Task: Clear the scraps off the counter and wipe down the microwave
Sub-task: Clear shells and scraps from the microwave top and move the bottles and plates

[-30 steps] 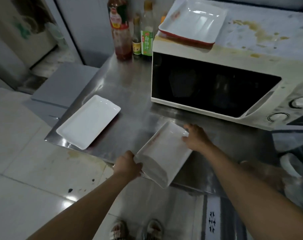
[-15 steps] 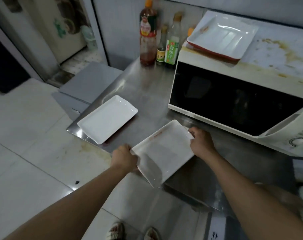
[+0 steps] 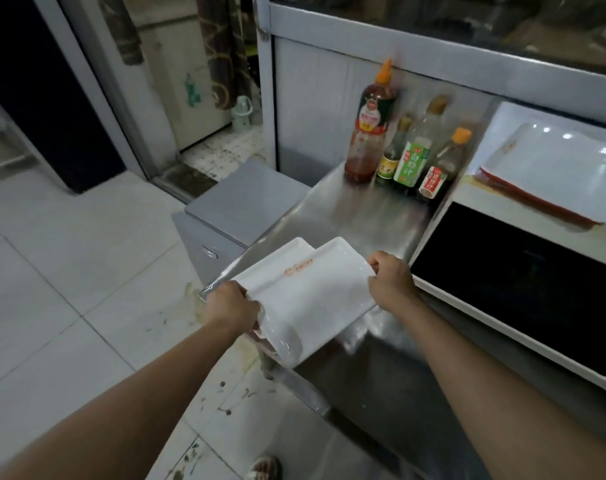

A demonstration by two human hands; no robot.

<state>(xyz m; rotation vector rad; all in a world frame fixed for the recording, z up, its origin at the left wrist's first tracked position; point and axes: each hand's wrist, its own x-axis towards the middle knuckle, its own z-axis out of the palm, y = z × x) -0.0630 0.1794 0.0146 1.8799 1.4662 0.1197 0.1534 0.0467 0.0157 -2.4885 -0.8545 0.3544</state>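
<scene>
Readable in part only: green-and-white label (image 3: 411, 165) on the clear bottle (image 3: 419, 143) at 12 o'clock on the bench (image 3: 360, 216), large Chinese characters 白灼汁 set vertically. Red label on the tall sauce bottle (image 3: 370, 123) at 11 o'clock of it: print too blurred to read. Likewise the yellow label on the small dark bottle (image 3: 393, 154) and the red-and-white label on the orange-capped bottle (image 3: 443, 166) at 1 o'clock. Orange-red mark (image 3: 298, 270) on the held white tray (image 3: 315, 299): illegible.
</scene>
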